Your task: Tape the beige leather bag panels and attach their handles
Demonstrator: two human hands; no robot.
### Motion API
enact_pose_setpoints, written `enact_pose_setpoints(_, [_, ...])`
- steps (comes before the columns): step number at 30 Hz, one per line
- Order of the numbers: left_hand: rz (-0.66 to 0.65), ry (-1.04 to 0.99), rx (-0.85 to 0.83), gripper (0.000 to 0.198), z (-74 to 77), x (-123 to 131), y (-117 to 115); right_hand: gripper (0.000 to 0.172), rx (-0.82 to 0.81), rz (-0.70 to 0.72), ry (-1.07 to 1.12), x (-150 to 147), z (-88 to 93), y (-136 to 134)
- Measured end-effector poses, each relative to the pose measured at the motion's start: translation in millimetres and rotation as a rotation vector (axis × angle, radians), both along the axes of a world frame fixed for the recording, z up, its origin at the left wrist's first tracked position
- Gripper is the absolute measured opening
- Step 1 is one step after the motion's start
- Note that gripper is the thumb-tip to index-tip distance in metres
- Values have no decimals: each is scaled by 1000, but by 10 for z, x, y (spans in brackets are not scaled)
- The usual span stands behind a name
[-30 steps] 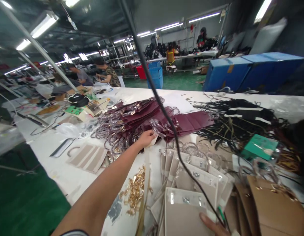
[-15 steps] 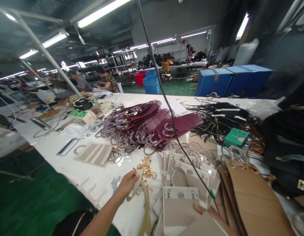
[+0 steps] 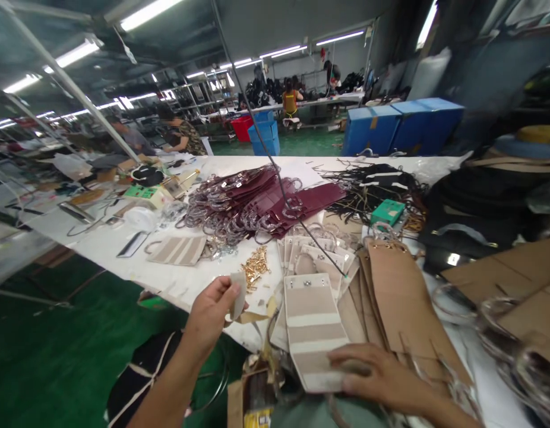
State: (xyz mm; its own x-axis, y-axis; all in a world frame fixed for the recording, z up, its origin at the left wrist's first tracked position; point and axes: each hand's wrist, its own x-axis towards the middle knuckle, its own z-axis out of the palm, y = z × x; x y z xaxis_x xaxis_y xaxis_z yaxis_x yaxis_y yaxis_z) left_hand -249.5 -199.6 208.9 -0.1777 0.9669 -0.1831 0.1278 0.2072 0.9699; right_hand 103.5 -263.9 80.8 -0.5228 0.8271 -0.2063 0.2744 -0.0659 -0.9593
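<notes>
My left hand (image 3: 211, 308) is clamping a pale strip (image 3: 239, 289) between thumb and fingertips; my right hand (image 3: 376, 375), thumb and fingers parted, is resting on 1 striped beige bag panel's (image 3: 311, 306) lower right edge.

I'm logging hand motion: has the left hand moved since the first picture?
Yes: judged against the maroon bags, the left hand has drawn back toward the near edge of the table.

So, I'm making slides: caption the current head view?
The left hand pinches a pale strip while the right hand touches a striped beige panel.
</notes>
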Motion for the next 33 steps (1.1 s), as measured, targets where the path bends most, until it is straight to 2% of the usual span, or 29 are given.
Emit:
enact_pose_setpoints(1, [-27, -1, 7, 42, 18, 94, -80, 39, 47, 89, -39, -90, -48, -72])
enact_pose_setpoints(3, [-92, 18, 26, 42, 30, 278, -233, 30, 116, 161, -124, -278, -250, -127])
enact_pose_setpoints(5, [-163, 75, 55, 41, 10, 443, -383, 24, 171, 140, -227, -416, -450, -95])
enact_pose_setpoints(7, [-225, 193, 110, 38, -35, 591, -533, 22, 198, 92, -234, -461, -483, -36])
enact_pose_setpoints(9, [-268, 356, 187, 35, -95, 726, -680, 28, 192, -7, -82, -414, -285, 3])
enact_pose_setpoints(11, [-299, 515, 259, 31, -158, 848, -812, 40, 198, -150, 117, -322, 80, 12])
enact_pose_setpoints(13, [-343, 620, 307, 28, -219, 949, -915, 46, 239, -200, 228, -248, 471, 3])
enact_pose_setpoints(15, [-386, 678, 338, 26, -279, 1022, -979, 39, 333, -201, 228, -227, 752, -14])
enact_pose_setpoints(17, [-412, 725, 365, 25, -342, 1073, -1001, 20, 458, -183, 158, -255, 870, -36])
enact_pose_setpoints(19, [-429, 755, 394, 24, -407, 1114, -992, 8, 547, -186, 68, -300, 852, -60])
enact_pose_setpoints(22, [-419, 674, 371, 19, -506, 1180, -944, 11, 557, -218, -13, -341, 715, -77])
enact_pose_setpoints(26, [-415, 472, 380, 37, -625, 1269, -843, 12, 518, -218, 22, -335, 534, -30])
enact_pose_setpoints(30, [-459, 444, 363, 14, -722, 1324, -709, 12, 527, -258, 3, -292, 405, 86])
enact_pose_setpoints(33, [-427, 502, 312, 14, -806, 1346, -593, 12, 568, -283, -62, -248, 344, 193])
